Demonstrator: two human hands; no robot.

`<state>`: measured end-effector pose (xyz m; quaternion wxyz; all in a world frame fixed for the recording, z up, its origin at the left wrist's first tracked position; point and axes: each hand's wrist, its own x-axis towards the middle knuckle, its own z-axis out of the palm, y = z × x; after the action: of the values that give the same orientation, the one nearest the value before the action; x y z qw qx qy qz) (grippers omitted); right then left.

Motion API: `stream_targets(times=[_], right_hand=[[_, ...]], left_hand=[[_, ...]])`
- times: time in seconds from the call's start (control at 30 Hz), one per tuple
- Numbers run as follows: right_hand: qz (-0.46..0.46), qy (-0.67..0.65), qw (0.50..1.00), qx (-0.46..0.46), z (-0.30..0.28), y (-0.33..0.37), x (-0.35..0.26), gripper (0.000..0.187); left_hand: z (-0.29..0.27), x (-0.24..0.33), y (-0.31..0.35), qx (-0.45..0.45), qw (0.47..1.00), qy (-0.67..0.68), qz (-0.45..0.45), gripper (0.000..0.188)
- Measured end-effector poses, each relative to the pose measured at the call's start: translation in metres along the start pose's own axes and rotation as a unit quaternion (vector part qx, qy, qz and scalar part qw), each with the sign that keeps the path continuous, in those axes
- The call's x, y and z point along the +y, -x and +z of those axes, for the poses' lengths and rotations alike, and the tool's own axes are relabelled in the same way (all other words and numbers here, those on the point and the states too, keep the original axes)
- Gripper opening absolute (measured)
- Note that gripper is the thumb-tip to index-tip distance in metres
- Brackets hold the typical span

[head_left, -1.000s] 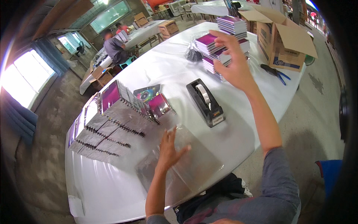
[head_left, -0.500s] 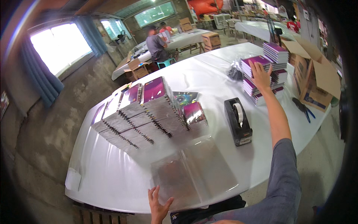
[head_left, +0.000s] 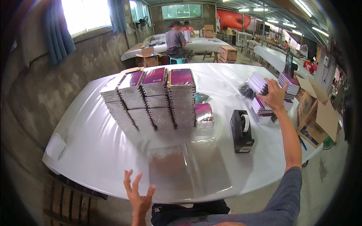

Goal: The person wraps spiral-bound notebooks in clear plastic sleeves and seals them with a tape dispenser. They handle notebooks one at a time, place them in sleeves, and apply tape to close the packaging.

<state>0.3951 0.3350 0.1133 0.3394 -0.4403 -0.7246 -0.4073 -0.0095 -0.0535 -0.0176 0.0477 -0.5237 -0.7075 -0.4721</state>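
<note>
Concrete walls (head_left: pixel 94 54) stand beyond the white table (head_left: pixel 86 150); at two o'clock, the right hand (head_left: pixel 274 96) grips a notebook bundle (head_left: pixel 257 83) over the stack (head_left: pixel 262 112), seemingly a lifting step whose next move wants a steady pinch; at seven, the left hand (head_left: pixel 139 196) hangs open, empty

Blue curtain (head_left: pixel 57 32) beside bright window (head_left: pixel 86 14); co-worker (head_left: pixel 174 42) on teal stool (head_left: pixel 178 60)

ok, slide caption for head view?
Right grip holds a tilted notebook bundle; open left grip hovers near clear film on the table.
</note>
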Motion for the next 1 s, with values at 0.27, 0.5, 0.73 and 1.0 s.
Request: stream_targets(times=[0.27, 0.5, 0.73, 1.0], right_hand=[[0.069, -0.347, 0.934, -0.048, -0.098, 0.036, -0.146, 0.070], [0.181, -0.690, 0.663, -0.227, -0.107, 0.096, -0.261, 0.064], [0.142, -0.741, 0.571, -0.324, -0.069, 0.138, -0.259, 0.066], [0.179, -0.764, 0.526, -0.328, -0.070, 0.149, -0.262, 0.096]], left_hand=[[-0.024, 0.035, -0.053, -0.011, 0.926, 0.362, 0.106, 0.068], [-0.045, 0.115, -0.071, -0.146, 0.632, 0.722, 0.243, 0.084], [-0.066, 0.139, -0.065, -0.204, 0.530, 0.816, 0.106, 0.081], [-0.053, 0.139, -0.077, -0.207, 0.492, 0.840, 0.096, 0.077]])
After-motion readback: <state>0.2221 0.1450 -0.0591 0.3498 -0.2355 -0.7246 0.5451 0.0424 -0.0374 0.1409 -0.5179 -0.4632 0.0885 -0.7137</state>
